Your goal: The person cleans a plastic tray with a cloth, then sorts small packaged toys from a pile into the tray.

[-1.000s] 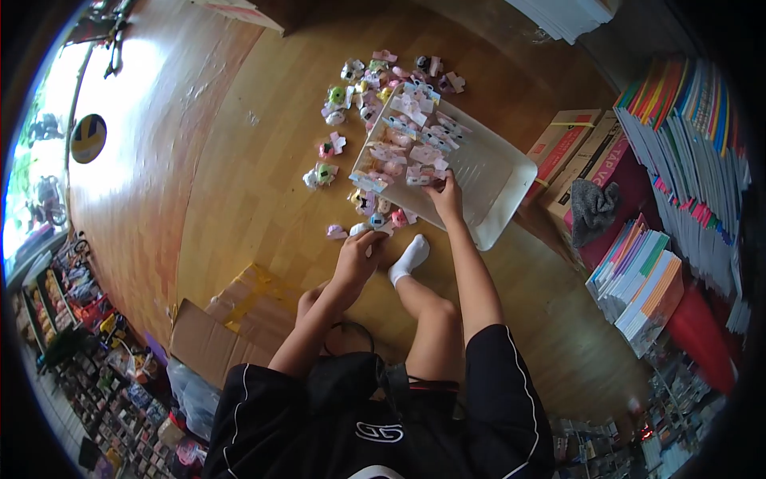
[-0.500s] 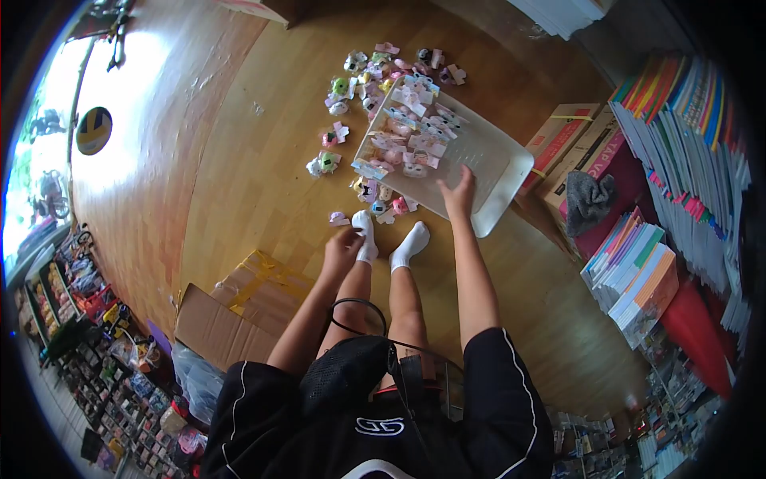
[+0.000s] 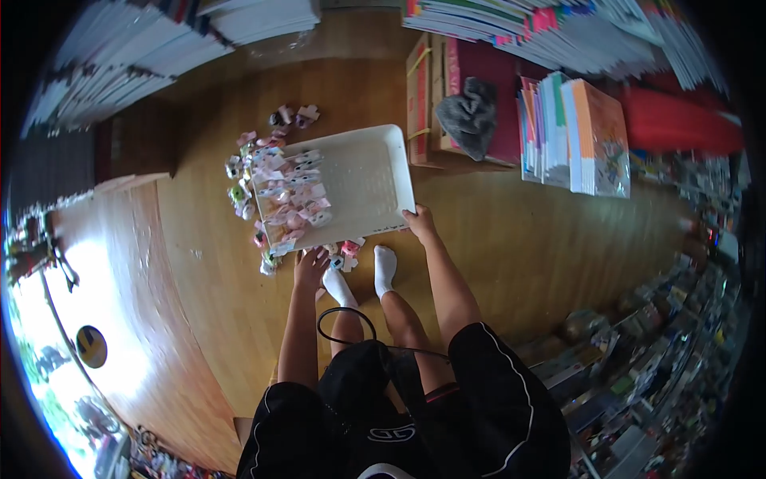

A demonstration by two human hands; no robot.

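A white rectangular tray (image 3: 363, 172) lies on the wooden floor in front of my feet. Rows of small pinkish packaged items (image 3: 291, 191) fill its left part, while its right part is bare. More such items (image 3: 239, 195) lie on the floor along the tray's left side and below its near edge. My right hand (image 3: 420, 223) grips the tray's near right corner. Beside the near left corner is my left hand (image 3: 311, 267), its fingers apart, with nothing visible in it; whether the fingertips touch the tray is unclear.
Cardboard boxes (image 3: 419, 100) with a grey cloth (image 3: 469, 117) on top stand beyond the tray on the right. Stacked books (image 3: 586, 136) are farther right, and more stacks (image 3: 144, 48) at upper left. My socked feet (image 3: 384, 267) are close to the tray.
The view has turned, shifting the surroundings. My right hand has gone from above the tray to its corner and closed there. My left hand has reached toward the tray and opened.
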